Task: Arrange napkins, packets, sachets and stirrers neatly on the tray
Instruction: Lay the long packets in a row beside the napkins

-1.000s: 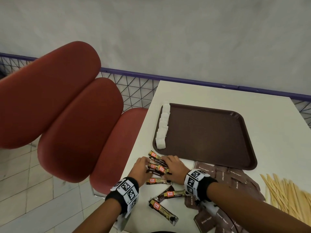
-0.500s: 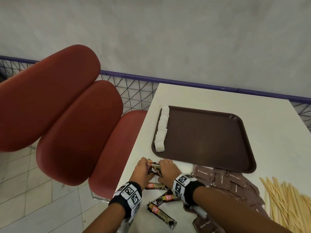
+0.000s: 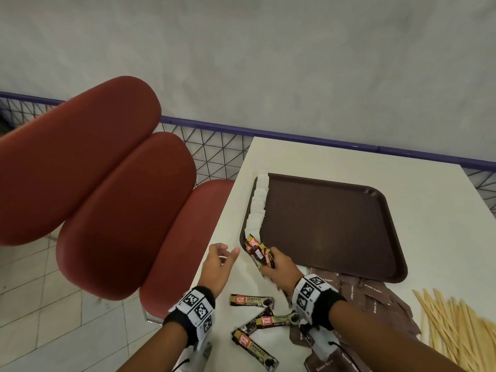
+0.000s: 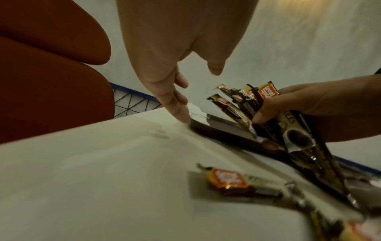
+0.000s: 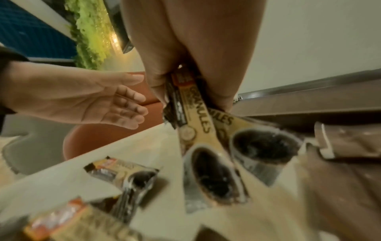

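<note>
My right hand (image 3: 269,264) grips a fanned bunch of brown-and-gold coffee sachets (image 3: 256,249) just above the near-left corner of the brown tray (image 3: 322,224). The same bunch (image 5: 195,125) hangs from that fist in the right wrist view. My left hand (image 3: 228,252) hovers open and empty to the left of the bunch, palm turned toward it (image 5: 115,102). White sachets (image 3: 257,208) lie in a row along the tray's left edge. Three loose coffee sachets (image 3: 251,300) lie on the white table between my wrists.
Brown sugar packets (image 3: 375,299) are scattered right of my right wrist, below the tray. A pile of wooden stirrers (image 3: 456,326) lies at the far right. A red padded chair (image 3: 107,197) stands against the table's left edge. A purple rail and mesh run behind.
Both hands were gathering coffee sachets together on the table. Now the right hand has lifted the bunch toward the tray's corner, and the left hand has let go and opened.
</note>
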`<state>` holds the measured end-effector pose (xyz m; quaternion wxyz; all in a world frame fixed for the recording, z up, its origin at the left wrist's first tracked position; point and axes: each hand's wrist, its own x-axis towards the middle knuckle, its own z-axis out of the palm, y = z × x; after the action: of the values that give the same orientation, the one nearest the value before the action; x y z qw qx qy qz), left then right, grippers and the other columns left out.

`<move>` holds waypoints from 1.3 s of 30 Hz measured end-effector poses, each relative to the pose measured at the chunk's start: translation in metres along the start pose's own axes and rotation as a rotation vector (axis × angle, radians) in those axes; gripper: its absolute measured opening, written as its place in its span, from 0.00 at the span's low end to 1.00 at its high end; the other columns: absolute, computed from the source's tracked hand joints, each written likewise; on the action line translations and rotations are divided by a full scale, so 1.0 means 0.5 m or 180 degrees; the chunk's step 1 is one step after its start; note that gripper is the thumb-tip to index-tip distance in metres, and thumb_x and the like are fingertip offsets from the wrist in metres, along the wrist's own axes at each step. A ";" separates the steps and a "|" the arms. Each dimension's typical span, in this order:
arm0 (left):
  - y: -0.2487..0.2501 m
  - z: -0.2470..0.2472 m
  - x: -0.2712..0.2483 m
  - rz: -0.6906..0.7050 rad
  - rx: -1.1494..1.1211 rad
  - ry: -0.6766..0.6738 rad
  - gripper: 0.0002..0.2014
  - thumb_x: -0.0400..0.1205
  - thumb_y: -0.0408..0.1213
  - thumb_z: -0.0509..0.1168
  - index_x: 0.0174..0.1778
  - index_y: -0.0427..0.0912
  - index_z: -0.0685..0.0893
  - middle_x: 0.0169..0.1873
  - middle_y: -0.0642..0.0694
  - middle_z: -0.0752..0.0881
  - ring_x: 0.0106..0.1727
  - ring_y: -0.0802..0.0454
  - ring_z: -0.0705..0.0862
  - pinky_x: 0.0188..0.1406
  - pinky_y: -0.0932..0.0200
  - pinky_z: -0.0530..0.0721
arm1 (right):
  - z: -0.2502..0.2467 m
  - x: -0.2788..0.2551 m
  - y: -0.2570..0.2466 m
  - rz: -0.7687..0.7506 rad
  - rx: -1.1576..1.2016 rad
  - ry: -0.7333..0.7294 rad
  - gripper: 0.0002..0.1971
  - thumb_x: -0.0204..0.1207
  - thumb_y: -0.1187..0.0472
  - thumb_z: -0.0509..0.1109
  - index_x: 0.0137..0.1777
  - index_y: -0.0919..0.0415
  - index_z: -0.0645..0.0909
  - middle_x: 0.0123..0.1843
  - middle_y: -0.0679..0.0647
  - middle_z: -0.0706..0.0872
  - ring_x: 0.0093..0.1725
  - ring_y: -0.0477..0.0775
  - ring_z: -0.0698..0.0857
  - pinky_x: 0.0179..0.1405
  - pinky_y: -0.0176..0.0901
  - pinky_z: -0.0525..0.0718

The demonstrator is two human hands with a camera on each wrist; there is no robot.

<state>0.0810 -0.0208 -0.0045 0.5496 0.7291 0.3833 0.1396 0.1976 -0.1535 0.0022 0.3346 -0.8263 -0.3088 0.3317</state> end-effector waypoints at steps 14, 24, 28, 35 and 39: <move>0.077 0.105 0.012 -0.0637 -0.1589 -0.1101 0.27 0.77 0.35 0.70 0.67 0.42 0.64 0.57 0.41 0.82 0.60 0.48 0.83 0.64 0.50 0.81 | 0.019 -0.007 -0.011 -0.0298 0.0676 0.0223 0.28 0.70 0.59 0.68 0.69 0.54 0.61 0.63 0.55 0.74 0.66 0.54 0.75 0.66 0.49 0.77; 0.046 0.108 0.033 -0.0840 -0.1938 -0.0755 0.24 0.76 0.26 0.70 0.62 0.41 0.67 0.59 0.35 0.80 0.61 0.41 0.82 0.63 0.46 0.81 | 0.028 0.007 0.009 -0.0390 -0.0676 0.0378 0.50 0.56 0.30 0.44 0.80 0.51 0.55 0.80 0.50 0.55 0.80 0.54 0.51 0.77 0.52 0.56; 0.035 0.107 0.038 -0.0902 -0.2066 -0.0605 0.25 0.77 0.26 0.69 0.67 0.36 0.67 0.61 0.33 0.80 0.61 0.38 0.82 0.59 0.43 0.83 | 0.021 0.015 0.014 -0.0304 -0.0859 0.0025 0.56 0.51 0.23 0.44 0.82 0.48 0.47 0.84 0.48 0.43 0.83 0.55 0.40 0.80 0.59 0.48; 0.035 0.108 0.052 -0.0719 -0.2310 -0.0368 0.17 0.79 0.22 0.65 0.58 0.39 0.67 0.42 0.37 0.83 0.40 0.45 0.86 0.47 0.45 0.86 | -0.011 0.012 0.015 -0.0483 -0.0374 0.0014 0.61 0.55 0.22 0.64 0.83 0.55 0.47 0.82 0.50 0.52 0.81 0.52 0.48 0.81 0.51 0.50; 0.040 0.095 0.069 -0.0586 -0.2416 -0.0220 0.18 0.79 0.23 0.65 0.59 0.40 0.66 0.38 0.35 0.82 0.40 0.40 0.84 0.55 0.35 0.82 | -0.020 0.002 0.024 -0.0434 0.0656 -0.0023 0.34 0.67 0.54 0.78 0.69 0.51 0.64 0.62 0.50 0.73 0.65 0.49 0.73 0.65 0.40 0.75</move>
<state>0.1420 -0.0313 -0.0107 0.8030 0.4408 0.3495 0.1969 0.2094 -0.1635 -0.0017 0.4384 -0.7634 -0.3296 0.3410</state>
